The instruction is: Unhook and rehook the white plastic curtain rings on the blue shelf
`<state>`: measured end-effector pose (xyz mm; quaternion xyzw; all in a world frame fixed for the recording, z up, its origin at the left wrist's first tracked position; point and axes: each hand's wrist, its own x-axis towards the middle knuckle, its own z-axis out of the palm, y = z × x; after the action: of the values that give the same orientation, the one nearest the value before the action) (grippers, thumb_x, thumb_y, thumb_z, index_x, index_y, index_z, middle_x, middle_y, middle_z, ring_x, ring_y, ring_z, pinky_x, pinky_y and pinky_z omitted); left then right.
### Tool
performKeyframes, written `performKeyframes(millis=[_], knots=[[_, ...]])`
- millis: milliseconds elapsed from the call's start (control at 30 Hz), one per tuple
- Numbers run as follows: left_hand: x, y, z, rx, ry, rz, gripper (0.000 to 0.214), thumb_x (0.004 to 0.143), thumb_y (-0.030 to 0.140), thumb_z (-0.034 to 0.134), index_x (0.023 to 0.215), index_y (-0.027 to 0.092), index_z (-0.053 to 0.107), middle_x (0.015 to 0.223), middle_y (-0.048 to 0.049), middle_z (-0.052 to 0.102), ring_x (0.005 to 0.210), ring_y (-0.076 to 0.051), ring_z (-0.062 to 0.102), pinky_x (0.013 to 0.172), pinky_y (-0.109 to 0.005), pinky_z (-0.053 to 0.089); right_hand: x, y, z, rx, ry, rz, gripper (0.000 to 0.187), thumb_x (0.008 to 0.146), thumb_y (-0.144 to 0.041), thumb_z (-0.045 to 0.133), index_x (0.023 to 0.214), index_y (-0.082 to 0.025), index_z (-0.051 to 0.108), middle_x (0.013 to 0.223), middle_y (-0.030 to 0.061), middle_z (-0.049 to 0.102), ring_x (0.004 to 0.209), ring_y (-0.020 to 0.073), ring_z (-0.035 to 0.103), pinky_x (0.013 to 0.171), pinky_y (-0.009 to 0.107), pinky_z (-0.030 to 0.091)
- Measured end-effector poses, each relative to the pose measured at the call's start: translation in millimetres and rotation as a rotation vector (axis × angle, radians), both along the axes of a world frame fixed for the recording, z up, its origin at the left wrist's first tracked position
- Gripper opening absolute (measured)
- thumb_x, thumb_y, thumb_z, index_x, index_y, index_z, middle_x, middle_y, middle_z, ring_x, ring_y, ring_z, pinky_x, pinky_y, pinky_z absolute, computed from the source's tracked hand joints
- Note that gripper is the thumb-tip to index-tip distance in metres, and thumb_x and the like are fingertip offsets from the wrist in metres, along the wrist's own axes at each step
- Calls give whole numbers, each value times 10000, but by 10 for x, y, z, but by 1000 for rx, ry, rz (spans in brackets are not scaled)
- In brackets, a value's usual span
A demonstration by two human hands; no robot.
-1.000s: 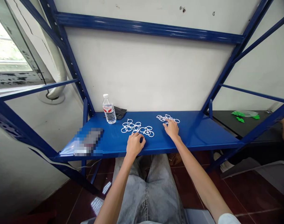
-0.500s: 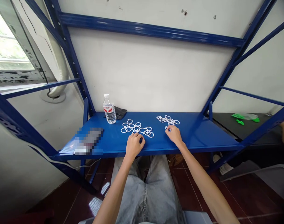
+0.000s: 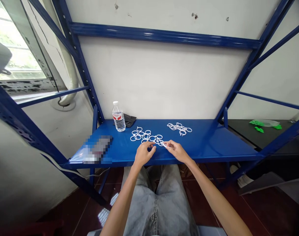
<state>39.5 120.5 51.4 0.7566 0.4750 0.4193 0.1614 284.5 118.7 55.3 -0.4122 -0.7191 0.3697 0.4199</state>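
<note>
Right now the right hand [image 3: 177,151] is pinching a small white plastic ring [image 3: 163,144] between thumb and forefinger, over the front of the blue metal shelf [image 3: 208,144]. The left hand [image 3: 144,154] is hovering just beside it with its fingers half curled; whether they are gripping anything cannot be told. A spread of loose white rings [image 3: 146,135] is lying just behind the hands.

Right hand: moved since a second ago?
Yes: the right hand pulled back from the far cluster of white plastic rings, leftward along the blue metal shelf.
</note>
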Motion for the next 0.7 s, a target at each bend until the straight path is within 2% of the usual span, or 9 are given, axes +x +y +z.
performKeyframes(millis=[67,167,300,467,600,700], knots=[[-29,19,8,-72,-50,-53,284,962,371,614,1132,227,790,937,-35,792,857,-199,710,837,-316,526,-153,-33,17,33,-29,50,152,967,-401,611,933,-253,616,1299,97,741,1334,314,649,1082,491,555],[-55,46,10,-117,-80,-89,271,960,373,604,1043,220,812,926,-31,801,806,-183,695,790,-296,517,-292,-43,0,71,-6,98,101,957,-334,595,913,-249,627,1242,86,755,1340,305,647,1047,448,576],[-69,68,6,-146,-133,-120,273,944,383,620,1036,208,809,919,-28,800,787,-177,682,771,-286,508,-327,-57,-31,110,8,96,86,937,-293,600,876,-244,635,1148,78,772,1318,298,661,1022,421,588],[-78,85,-12,-144,-129,-118,281,946,401,611,962,197,803,891,-33,790,775,-175,670,764,-284,503,-322,-71,-52,130,-19,85,75,923,-251,603,931,-236,676,1197,68,765,1301,275,669,1034,399,589],[-71,89,-24,-147,-121,-112,263,939,389,607,923,200,790,846,-27,774,762,-174,666,758,-279,505,-338,-24,-119,98,-29,59,332,914,-299,680,1242,-252,700,1278,74,750,1120,253,755,993,399,617],[-64,86,-29,-154,-115,-127,239,936,362,603,919,209,787,827,-16,766,750,-164,666,742,-268,502,-361,2,-155,151,-110,28,365,905,-307,711,1266,-254,733,1223,80,777,1071,264,765,973,408,615]])
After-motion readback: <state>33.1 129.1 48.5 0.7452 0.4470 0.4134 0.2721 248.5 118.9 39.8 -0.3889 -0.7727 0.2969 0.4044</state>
